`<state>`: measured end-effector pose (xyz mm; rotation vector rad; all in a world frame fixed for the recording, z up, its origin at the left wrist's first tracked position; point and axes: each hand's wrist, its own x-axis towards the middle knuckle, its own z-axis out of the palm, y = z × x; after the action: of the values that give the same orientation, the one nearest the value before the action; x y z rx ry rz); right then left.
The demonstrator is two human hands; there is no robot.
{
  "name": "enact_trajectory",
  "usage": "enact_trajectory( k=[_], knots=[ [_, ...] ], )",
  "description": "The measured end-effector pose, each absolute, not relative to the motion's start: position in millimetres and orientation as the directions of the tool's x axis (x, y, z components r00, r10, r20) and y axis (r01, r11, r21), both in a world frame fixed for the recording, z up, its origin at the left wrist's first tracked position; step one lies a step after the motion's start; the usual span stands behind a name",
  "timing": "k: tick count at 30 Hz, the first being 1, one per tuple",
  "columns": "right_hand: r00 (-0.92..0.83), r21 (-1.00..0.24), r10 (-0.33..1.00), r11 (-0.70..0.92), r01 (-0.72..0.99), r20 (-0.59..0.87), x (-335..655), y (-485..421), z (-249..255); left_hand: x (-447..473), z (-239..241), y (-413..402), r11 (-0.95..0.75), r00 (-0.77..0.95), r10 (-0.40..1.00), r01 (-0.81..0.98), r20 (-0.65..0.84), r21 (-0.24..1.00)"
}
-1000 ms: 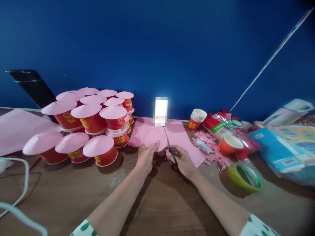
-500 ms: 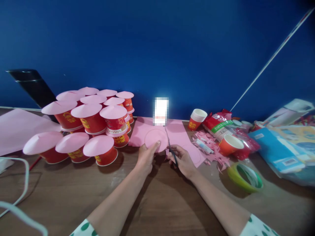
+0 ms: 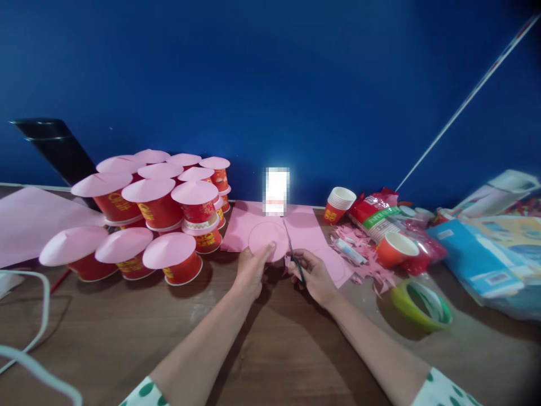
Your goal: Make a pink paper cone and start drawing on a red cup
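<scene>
1 pink paper disc (image 3: 265, 235) is being pinched by the left hand (image 3: 252, 270); scissors (image 3: 297, 267) are being gripped by the right hand (image 3: 316, 276), the blades being held beside the disc.

The paper disc (image 3: 264, 237) is pink, the scissor handles (image 3: 300, 273) black, the front cups (image 3: 134, 269) red with gold markings, the sleeves (image 3: 442, 389) white dotted green, the wall (image 3: 270, 84) deep blue

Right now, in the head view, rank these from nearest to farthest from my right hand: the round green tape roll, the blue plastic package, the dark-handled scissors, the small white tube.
1. Dark-handled scissors: in your right hand.
2. Small white tube: just right, among pink paper scraps.
3. Round green tape roll: farther right, nearer your body.
4. Blue plastic package: far right.
</scene>
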<state>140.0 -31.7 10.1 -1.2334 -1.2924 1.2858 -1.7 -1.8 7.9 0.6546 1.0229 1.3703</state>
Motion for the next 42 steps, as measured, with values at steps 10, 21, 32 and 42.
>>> enact_trajectory(
  k=[10, 21, 32, 42],
  knots=[
    [-0.082, -0.997, 0.995, -0.043, 0.062, -0.048, 139.2, -32.3, 12.0, -2.1, 6.7, -1.3, 0.134, -0.111, 0.972, -0.467, -0.208, 0.874],
    [-0.069, -0.998, 0.996, -0.051, 0.029, -0.053, 138.4, -32.0, 12.1, -1.3, 12.1, -2.2, 0.155, -0.135, 0.960, -0.480, -0.247, 0.864],
    [-0.077, -0.998, 0.996, -0.043, 0.054, -0.047, 139.2, -31.6, 10.8, -0.7, 15.4, -2.0, 0.148, -0.174, 0.950, -0.483, -0.260, 0.863],
    [-0.082, -0.997, 0.995, -0.050, 0.054, -0.054, 139.6, -32.3, 13.2, -1.8, 10.8, -1.6, 0.156, -0.124, 0.963, -0.474, -0.241, 0.867]
  ],
)
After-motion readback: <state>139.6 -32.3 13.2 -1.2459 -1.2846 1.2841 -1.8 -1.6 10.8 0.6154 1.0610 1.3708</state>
